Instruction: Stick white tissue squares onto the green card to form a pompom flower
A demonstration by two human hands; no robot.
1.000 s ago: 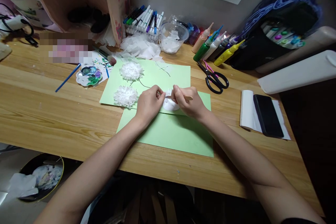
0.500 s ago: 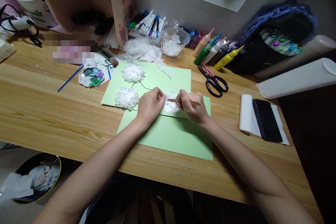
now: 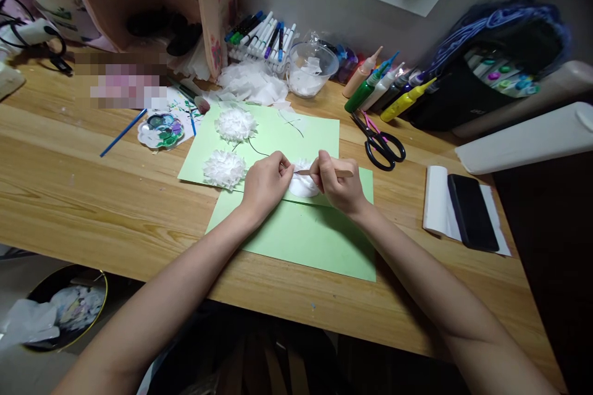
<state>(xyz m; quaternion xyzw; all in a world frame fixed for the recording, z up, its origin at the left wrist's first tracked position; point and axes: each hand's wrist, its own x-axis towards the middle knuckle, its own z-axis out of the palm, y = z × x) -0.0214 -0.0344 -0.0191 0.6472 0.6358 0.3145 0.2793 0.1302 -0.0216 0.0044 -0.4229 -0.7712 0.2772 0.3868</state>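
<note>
My right hand [image 3: 339, 184] grips a flat wooden craft stick [image 3: 344, 173], its narrow tip pointing left to the fingertips of my other hand. My left hand [image 3: 269, 179] is closed in a pinch at the left edge of a white round piece [image 3: 302, 188]; what its fingers hold is too small to name. Ruffled white tissue stands on the upper part of that piece, and the lower part is smooth. Green sheets [image 3: 296, 228] lie beneath both hands. To the left sit two fluffy white paper flowers, an upper one [image 3: 235, 124] and a lower one [image 3: 225, 169].
Black-handled scissors [image 3: 383, 151] lie right of the green sheets, below several paint bottles [image 3: 370, 89]. Tissue pieces [image 3: 252, 83] and a clear bowl [image 3: 312, 71] are at the back. A paint palette [image 3: 160, 131] and blue brush [image 3: 123, 134] lie left; a phone [image 3: 473, 210] lies right.
The view has shifted slightly. Both hands keep nearly the same pose, with the craft stick tip still by the left fingertips.
</note>
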